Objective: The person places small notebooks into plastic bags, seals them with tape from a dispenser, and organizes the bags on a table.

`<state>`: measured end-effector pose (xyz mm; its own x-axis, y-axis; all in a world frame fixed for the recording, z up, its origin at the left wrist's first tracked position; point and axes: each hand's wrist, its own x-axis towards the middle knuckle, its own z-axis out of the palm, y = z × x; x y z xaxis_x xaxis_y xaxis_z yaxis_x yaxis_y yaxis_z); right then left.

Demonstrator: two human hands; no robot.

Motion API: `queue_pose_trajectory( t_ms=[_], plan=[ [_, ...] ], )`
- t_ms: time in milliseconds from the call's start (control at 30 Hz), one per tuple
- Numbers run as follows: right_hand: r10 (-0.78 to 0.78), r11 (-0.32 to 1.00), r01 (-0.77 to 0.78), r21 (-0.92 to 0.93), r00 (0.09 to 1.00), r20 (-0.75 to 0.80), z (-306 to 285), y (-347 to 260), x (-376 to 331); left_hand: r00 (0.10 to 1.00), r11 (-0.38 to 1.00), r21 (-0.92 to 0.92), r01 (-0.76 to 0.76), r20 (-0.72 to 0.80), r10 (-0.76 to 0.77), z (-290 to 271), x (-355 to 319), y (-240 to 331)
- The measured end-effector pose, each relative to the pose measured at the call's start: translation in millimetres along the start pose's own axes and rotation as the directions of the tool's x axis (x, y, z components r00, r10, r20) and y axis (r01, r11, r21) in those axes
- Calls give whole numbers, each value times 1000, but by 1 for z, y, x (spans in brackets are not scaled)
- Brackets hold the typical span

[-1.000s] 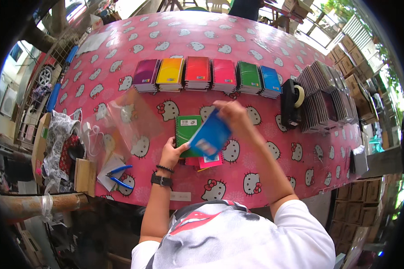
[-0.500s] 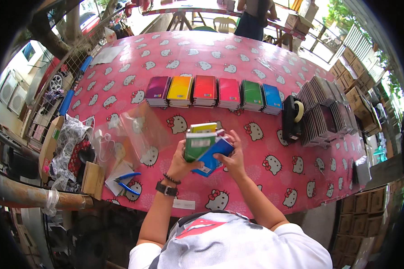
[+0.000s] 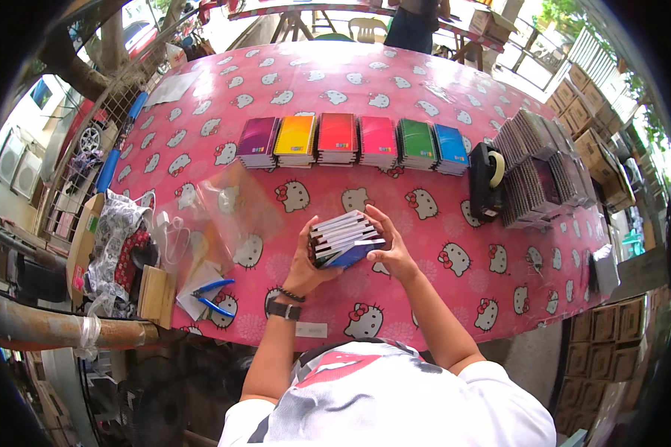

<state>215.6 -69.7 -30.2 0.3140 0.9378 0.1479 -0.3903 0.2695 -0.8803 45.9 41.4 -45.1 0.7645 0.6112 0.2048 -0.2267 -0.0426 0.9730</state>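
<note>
A small stack of spiral notebooks [image 3: 346, 231] is held over the near middle of the table, page edges turned up and a blue cover lowest. My left hand [image 3: 310, 270] is wrapped round its left side. Fingers and thumb of my right hand [image 3: 395, 253] close on its right edge. Beyond my hands stands a row of notebook piles: purple [image 3: 259, 138], yellow [image 3: 296, 135], red [image 3: 338, 134], pink [image 3: 377, 137], green [image 3: 417, 139] and blue [image 3: 451, 144].
Right of the row are a black tape dispenser [image 3: 483, 182] and stacked wrapped notebooks [image 3: 529, 179]. At left lie clear plastic bags [image 3: 238, 201], blue-handled pliers [image 3: 215, 298] and a patterned cloth [image 3: 119, 246]. A person [image 3: 414, 22] stands at a far table; cartons [image 3: 604, 339] are stacked at right.
The fanned-out notebooks have been gathered into a tighter stack and tipped so their page edges show. My right hand has shifted from the blue cover to the stack's right edge.
</note>
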Motion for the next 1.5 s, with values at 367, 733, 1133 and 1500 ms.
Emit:
queue_pose_trajectory(
  t_ms=[367, 733, 1133, 1500],
  plan=[
    [44, 964, -31, -263, 998, 47, 22, -7, 5, 969, 946, 291, -140, -156, 191, 10, -4, -29],
    [106, 940, -85, -330, 993, 43, 13, 19, -6, 965, 892, 429, -145, -137, 223, 19, -21, -36],
    [249, 411, -500, -762, 866, -434, -5, 12, 36, 859, 674, 542, 501, -405, -313, 29, 9, 4],
    [-146, 347, -259, -901, 935, -324, -41, 17, 44, 907, 821, 449, 353, -380, -182, -3, -8, -38]
  ],
)
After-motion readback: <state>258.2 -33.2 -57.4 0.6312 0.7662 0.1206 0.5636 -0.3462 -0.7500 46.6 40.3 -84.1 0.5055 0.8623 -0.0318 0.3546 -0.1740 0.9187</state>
